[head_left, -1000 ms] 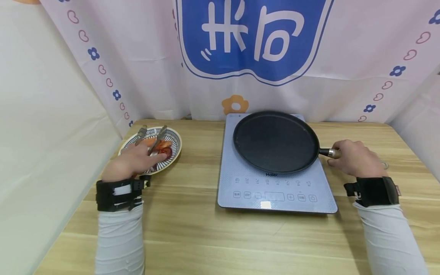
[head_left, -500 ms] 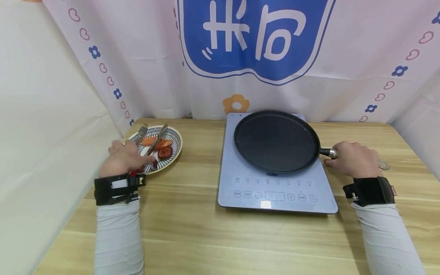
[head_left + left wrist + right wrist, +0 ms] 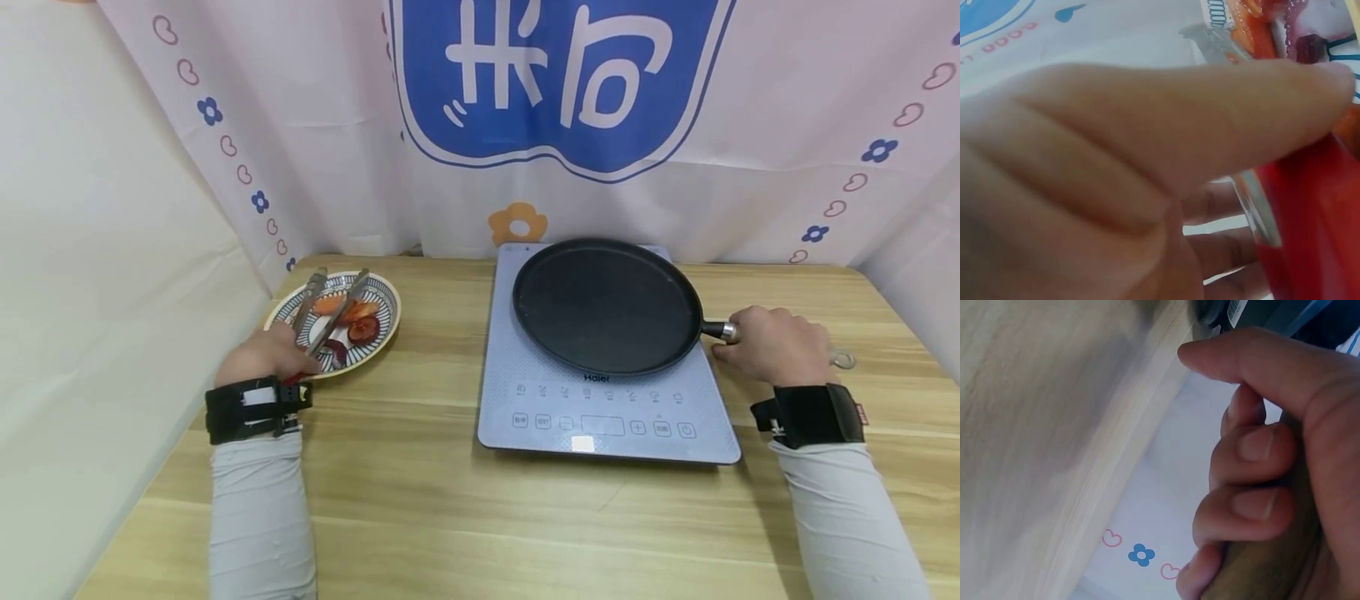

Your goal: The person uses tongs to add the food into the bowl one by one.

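Note:
At the left, a pair of metal tongs lies slanted over a patterned plate of food pieces, its arms apart. My left hand holds the near end of these tongs. In the left wrist view the thumb crosses over the red grip and fingers show behind it. On the right, my right hand grips the handle of a flat black frying pan. Curled fingers wrap the handle's wooden part in the right wrist view.
The pan sits on a light grey induction cooker with touch keys along its front. Orange and dark red food pieces lie in the plate. A printed curtain hangs behind the wooden table.
My left hand has drawn back from over the plate toward the tongs' near end and closed round it, uncovering the food. The right hand stays on the pan handle, its grip slightly adjusted.

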`<action>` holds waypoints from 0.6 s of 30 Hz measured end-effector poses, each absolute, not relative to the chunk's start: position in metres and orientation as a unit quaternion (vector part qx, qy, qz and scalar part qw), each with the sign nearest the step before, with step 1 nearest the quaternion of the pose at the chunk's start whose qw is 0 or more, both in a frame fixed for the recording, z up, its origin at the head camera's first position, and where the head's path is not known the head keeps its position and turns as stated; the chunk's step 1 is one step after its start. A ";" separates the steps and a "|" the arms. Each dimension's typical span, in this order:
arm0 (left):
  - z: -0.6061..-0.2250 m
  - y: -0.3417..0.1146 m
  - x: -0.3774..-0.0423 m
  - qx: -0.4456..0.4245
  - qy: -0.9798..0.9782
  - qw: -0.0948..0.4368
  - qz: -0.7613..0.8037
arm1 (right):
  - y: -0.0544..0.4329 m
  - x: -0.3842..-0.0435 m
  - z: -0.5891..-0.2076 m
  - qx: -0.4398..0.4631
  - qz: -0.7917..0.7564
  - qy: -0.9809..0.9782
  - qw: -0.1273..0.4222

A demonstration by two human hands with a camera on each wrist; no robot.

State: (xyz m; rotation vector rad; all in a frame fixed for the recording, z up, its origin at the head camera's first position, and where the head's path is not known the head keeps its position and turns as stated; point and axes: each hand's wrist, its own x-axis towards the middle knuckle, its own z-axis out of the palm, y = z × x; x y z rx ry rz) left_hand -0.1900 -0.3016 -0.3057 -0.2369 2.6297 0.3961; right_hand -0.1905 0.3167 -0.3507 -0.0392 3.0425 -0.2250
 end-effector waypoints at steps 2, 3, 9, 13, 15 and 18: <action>-0.307 -0.302 -0.191 -0.086 0.958 0.230 0.148 | 0.317 -0.190 -0.350 -0.013 -0.073 0.996 0.046; -0.307 -0.303 -0.191 -0.087 0.958 0.229 0.151 | 0.317 -0.190 -0.349 -0.013 -0.073 0.996 0.047; -0.308 -0.303 -0.191 -0.087 0.959 0.229 0.143 | 0.317 -0.191 -0.350 -0.015 -0.074 0.996 0.043; -0.308 -0.303 -0.191 -0.084 0.960 0.227 0.140 | 0.317 -0.192 -0.351 -0.015 -0.074 0.996 0.038; -0.308 -0.303 -0.191 -0.080 0.961 0.227 0.137 | 0.317 -0.193 -0.351 -0.015 -0.074 0.997 0.036; -0.309 -0.303 -0.191 -0.072 0.963 0.226 0.126 | 0.317 -0.193 -0.351 -0.015 -0.074 0.997 0.032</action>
